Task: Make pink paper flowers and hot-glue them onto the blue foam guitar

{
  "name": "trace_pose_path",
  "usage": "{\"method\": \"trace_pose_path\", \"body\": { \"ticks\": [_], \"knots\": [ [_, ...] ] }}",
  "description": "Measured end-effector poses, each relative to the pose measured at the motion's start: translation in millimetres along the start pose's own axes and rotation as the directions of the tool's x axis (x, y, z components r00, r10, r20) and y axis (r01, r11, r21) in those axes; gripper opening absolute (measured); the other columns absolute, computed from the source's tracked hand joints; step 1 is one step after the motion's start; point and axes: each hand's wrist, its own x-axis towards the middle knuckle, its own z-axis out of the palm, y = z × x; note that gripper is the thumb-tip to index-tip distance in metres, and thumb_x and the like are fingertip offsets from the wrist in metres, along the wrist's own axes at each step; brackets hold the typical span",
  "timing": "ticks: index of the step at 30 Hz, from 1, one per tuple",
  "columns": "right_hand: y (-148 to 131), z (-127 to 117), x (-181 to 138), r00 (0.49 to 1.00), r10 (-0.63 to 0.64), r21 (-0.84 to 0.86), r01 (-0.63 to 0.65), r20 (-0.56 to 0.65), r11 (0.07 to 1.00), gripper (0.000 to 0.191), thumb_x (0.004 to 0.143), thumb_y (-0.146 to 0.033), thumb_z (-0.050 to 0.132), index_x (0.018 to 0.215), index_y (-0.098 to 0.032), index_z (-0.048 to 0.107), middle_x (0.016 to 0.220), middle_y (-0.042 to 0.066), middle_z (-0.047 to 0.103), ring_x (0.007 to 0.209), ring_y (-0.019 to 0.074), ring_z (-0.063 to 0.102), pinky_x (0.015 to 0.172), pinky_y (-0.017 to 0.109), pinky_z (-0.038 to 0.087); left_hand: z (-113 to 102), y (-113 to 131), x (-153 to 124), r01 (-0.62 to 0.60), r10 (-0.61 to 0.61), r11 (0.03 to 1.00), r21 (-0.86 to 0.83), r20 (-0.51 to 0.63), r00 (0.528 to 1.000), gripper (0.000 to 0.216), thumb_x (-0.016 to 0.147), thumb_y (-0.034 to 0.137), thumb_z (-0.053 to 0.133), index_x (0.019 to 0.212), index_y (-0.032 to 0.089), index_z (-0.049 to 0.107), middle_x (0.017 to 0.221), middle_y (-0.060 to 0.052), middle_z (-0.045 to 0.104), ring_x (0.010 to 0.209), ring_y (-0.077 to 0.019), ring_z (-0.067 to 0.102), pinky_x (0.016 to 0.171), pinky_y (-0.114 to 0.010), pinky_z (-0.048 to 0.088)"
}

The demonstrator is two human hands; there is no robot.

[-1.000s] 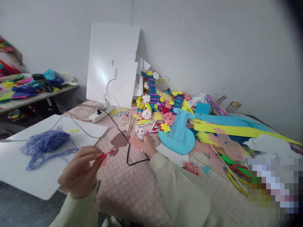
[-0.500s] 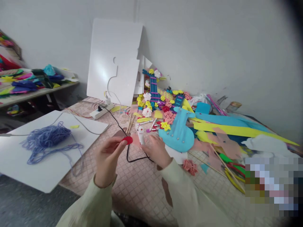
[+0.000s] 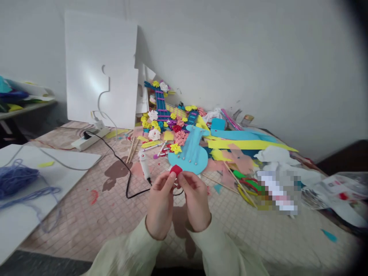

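I am counting two hands, the left hand (image 3: 160,209) and the right hand (image 3: 195,205), both pinching one small red foam piece (image 3: 176,170). I am seeing one white glue gun (image 3: 144,165) lying on the table with one black cord (image 3: 120,165) running to one white power strip (image 3: 89,138). I am counting one blue guitar cutout (image 3: 189,155), one bundle of purple yarn (image 3: 15,179), and one large white board (image 3: 97,69) leaning on the wall. The foam flowers are too jumbled for me to count.
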Motion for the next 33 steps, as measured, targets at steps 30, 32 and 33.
{"method": "trace_pose_path", "body": {
  "ticks": [30, 32, 33],
  "knots": [
    [-48.7, -136.0, 71.7, 0.999, 0.029, -0.380, -0.034, -0.018, 0.924, 0.021, 0.061, -0.032, 0.069, 0.068, -0.014, 0.062, 0.055, 0.002, 0.062, 0.050, 0.0107, 0.056, 0.047, 0.023, 0.040, 21.0, 18.4, 17.5, -0.386, 0.312, 0.866, 0.319, 0.259, 0.914, 0.016, 0.066, 0.025, 0.065, 0.080, 0.022, 0.057, 0.072, 0.003, 0.050, 0.064, -0.0072, 0.047, 0.059, -0.017, 0.039],
    [-48.2, -146.5, 97.3, 0.996, 0.059, -0.490, -0.018, 0.069, 0.871, 0.020, 0.059, -0.032, 0.069, 0.064, -0.014, 0.062, 0.056, 0.003, 0.064, 0.050, 0.0113, 0.056, 0.048, 0.024, 0.041, 31.0, 10.8, 30.2, -0.439, 0.291, 0.748, 0.497, 0.348, 0.891, 0.014, 0.071, 0.027, 0.059, 0.084, 0.021, 0.056, 0.072, 0.002, 0.051, 0.066, -0.0092, 0.049, 0.058, -0.018, 0.040],
    [-47.0, -149.9, 110.5, 0.993, 0.083, -0.514, -0.026, 0.088, 0.858, 0.019, 0.057, -0.031, 0.070, 0.061, -0.013, 0.062, 0.055, 0.004, 0.064, 0.049, 0.0121, 0.056, 0.047, 0.025, 0.041, 37.1, 2.7, 38.0, -0.456, 0.260, 0.664, 0.593, 0.389, 0.884, 0.015, 0.075, 0.029, 0.054, 0.087, 0.021, 0.055, 0.074, 0.000, 0.053, 0.067, -0.0109, 0.051, 0.057, -0.020, 0.040]
  ]
}}
